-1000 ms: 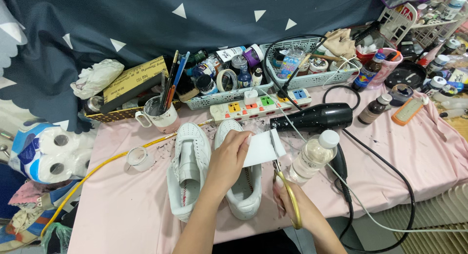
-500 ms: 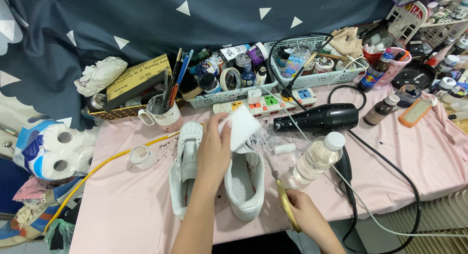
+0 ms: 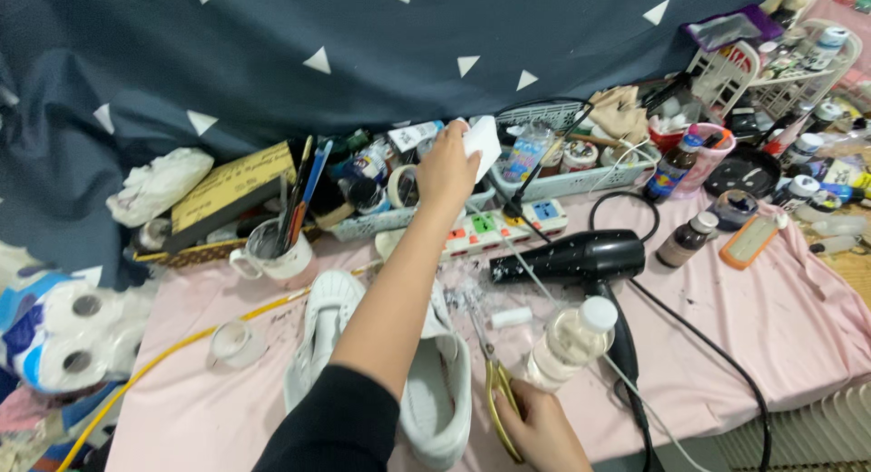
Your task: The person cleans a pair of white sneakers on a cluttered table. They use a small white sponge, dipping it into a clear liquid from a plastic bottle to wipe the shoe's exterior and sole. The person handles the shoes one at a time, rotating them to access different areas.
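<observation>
Pinched between the thumb and fingers of the left hand (image 3: 446,166) is a small white piece (image 3: 483,144), paper or thin card by the look of it; the arm reaches far across the table (image 3: 780,327), over the pair of white shoes (image 3: 435,390), so the piece hangs above the pale plastic basket (image 3: 581,177) of jars and tape rolls at the far edge; it juts out to the right of the fingers, clear of the clutter, and touches nothing below that I can make out. Near the bottom edge, the right hand (image 3: 542,428) is closed on the handles of yellow-handled scissors (image 3: 494,381); their blades point far and slightly left, lying low over the table just right of the shoes, likely rested there so the tool stays ready while the other arm stretches. A clear bottle with a white cap (image 3: 567,345) stands just beside that hand, touching or nearly so; a black hair dryer (image 3: 567,257) lies beyond it, its cord trailing near and right; a white power strip (image 3: 494,229) sits between the dryer and the basket. Left of the reaching arm, a mug of brushes and pencils (image 3: 272,250) stands upright; toilet rolls (image 3: 63,340) sit at the far-left edge, well apart from both hands.
</observation>
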